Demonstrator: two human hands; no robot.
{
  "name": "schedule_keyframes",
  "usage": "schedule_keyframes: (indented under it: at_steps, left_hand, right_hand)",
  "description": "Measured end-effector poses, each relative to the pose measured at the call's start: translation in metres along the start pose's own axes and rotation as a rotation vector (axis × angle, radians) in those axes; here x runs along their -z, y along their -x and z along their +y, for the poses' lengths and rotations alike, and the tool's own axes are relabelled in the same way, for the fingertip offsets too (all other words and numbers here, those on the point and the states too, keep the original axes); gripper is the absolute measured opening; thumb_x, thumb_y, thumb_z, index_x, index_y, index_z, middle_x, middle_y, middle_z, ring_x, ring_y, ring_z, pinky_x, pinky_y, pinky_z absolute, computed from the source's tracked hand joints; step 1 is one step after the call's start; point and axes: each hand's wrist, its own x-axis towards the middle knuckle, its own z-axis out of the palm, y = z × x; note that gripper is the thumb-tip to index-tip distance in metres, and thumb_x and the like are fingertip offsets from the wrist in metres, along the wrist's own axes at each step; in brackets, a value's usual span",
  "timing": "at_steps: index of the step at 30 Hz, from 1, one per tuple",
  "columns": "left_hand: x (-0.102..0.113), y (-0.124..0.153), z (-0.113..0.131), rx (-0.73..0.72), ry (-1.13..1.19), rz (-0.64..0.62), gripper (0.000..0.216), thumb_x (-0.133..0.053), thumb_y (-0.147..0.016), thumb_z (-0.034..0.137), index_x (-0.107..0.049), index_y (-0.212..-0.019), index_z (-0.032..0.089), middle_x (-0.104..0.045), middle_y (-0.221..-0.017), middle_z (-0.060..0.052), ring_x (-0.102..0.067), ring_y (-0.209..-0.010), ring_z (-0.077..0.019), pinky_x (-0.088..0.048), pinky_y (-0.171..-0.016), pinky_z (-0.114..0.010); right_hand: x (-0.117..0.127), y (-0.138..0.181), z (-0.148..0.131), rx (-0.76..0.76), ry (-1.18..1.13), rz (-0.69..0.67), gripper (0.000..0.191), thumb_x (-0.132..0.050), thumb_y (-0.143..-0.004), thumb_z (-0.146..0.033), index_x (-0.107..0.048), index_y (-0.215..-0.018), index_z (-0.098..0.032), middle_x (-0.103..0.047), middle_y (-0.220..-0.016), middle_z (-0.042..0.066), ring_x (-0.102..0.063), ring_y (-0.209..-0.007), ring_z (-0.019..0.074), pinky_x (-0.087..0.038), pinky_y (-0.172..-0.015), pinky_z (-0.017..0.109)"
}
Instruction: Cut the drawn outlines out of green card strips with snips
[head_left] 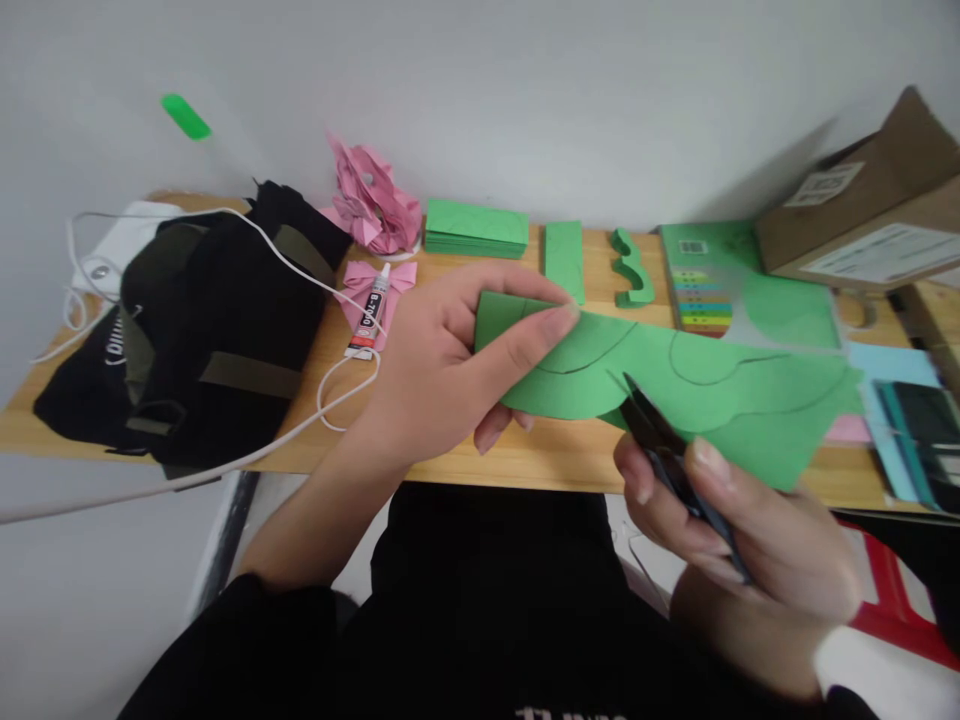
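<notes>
Above the wooden surface (555, 462): green sheet (709, 402), scissors (660, 445) at its edge

Left hand (450, 365), grip pinching the sheet near its left end, thumb on top. Right hand (757, 540), grip clasping the scissors, blades (636, 395) at the lower edge. Likely risk: sheet flexes or slips, cut strays over the drawn curves (568, 371). Hidden: lower blade, much of the handles. Cardboard box (840, 222) cut off at right.

Fingers of left hand (446, 375) partly hidden behind green sheet (697, 395). Below-right of sheet: handles of black scissors (664, 440) mostly covered by right hand (757, 535). Beyond sheet, right: cardboard box (870, 215) cut off by frame edge, label (885, 248) print unreadable. Below sheet: shirt lettering (570, 714) cropped.
</notes>
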Motion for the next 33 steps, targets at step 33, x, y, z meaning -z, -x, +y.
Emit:
schedule_keyframes:
  at_steps: [33]
  left_hand:
    - [-0.0033, 0.0016, 0.0028, 0.015, -0.043, 0.025, 0.014, -0.071, -0.085, 0.032, -0.063, -0.085, 0.020, -0.053, -0.042, 0.010, -0.044, -0.024, -0.0048, -0.027, -0.022, -0.012]
  right_hand:
    - [-0.0009, -0.0016, 0.0005, -0.013, 0.025, 0.067, 0.045, -0.056, -0.094, -0.051, -0.051, -0.060, -0.023, -0.029, -0.043, -0.007, -0.014, -0.036, 0.0076, -0.012, -0.030, 0.027]
